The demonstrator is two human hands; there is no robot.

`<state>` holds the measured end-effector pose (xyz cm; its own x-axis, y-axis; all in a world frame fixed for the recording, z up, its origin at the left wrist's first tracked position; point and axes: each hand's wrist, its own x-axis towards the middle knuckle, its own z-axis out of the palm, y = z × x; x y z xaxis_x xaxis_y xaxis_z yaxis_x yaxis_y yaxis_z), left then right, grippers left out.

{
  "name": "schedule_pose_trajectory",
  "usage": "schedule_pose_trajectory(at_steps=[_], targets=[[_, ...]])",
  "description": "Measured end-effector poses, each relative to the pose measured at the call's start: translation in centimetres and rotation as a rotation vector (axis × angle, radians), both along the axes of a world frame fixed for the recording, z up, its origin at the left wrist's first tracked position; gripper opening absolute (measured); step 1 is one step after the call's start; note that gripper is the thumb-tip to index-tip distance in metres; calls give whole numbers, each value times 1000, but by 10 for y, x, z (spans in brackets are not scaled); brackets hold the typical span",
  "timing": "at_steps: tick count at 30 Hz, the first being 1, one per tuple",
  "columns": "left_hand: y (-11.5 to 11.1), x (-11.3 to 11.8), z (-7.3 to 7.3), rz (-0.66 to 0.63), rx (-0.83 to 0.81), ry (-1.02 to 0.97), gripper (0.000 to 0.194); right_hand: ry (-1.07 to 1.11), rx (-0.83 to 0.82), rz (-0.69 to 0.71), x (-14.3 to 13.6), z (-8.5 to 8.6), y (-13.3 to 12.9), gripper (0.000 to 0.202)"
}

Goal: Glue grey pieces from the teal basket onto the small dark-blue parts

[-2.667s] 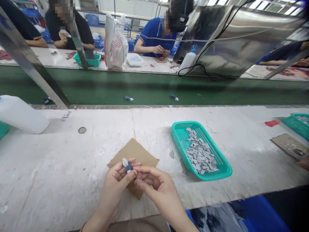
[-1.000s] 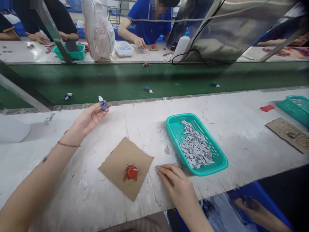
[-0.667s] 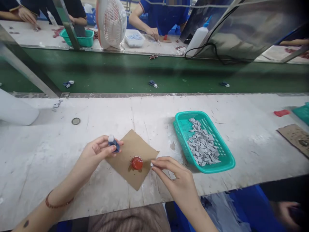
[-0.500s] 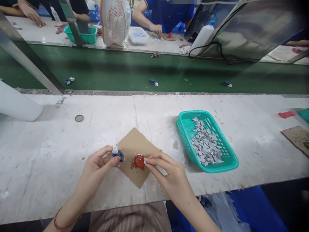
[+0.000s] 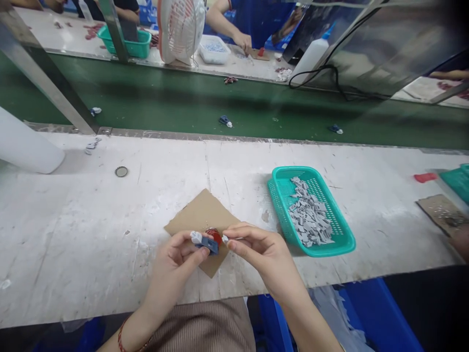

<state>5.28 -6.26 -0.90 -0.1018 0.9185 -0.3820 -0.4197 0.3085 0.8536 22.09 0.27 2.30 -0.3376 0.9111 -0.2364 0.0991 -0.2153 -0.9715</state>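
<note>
Pinched between the fingers of my left hand [image 5: 179, 264] is a small dark-blue plastic piece [image 5: 209, 244] with a pale grey tip at its left end. My right hand [image 5: 266, 252] grips a tiny pale grey piece [image 5: 224, 239] between thumb and fingertips, just right of the blue one. The two pieces appear close together but apart. Behind them, partly covered by my hands, a red bottle cap [image 5: 215, 235] lies on a square of brown cardboard [image 5: 201, 210].
To the right stands a green basket [image 5: 351, 243] of small grey pieces. A loose bottle cap [image 5: 121, 171] and a white bottle [image 5: 29, 146] are at left. Beyond, several blue pieces ride a green belt [image 5: 164, 107]; a person in blue [image 5: 256, 24] works across it.
My left hand has moved right with the blue piece, close to my right hand. The right hand has lifted its grey piece off the red cap. Pieces on the belt have shifted left.
</note>
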Motion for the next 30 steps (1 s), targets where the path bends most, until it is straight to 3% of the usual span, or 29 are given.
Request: schedule_pose_trajectory(at_steps=[10,14,22,27,30], targets=[[-4,14,-4,24,16,-74,13,-100,117,74,-6,12,-10,8],[-7,15,-4,36,33,-59,13,-128,77,74,-7,13,-11,8],[-9,16,-11,22,59,-86,26,137,-185,30,-4,-4,-10,14],[-4,20,-9,39,108,-113,35,156,-103,-49,-12,-12,-20,9],[2,21,-8,72,66,-72,30,132,-12,-91,-17,-16,-26,6]])
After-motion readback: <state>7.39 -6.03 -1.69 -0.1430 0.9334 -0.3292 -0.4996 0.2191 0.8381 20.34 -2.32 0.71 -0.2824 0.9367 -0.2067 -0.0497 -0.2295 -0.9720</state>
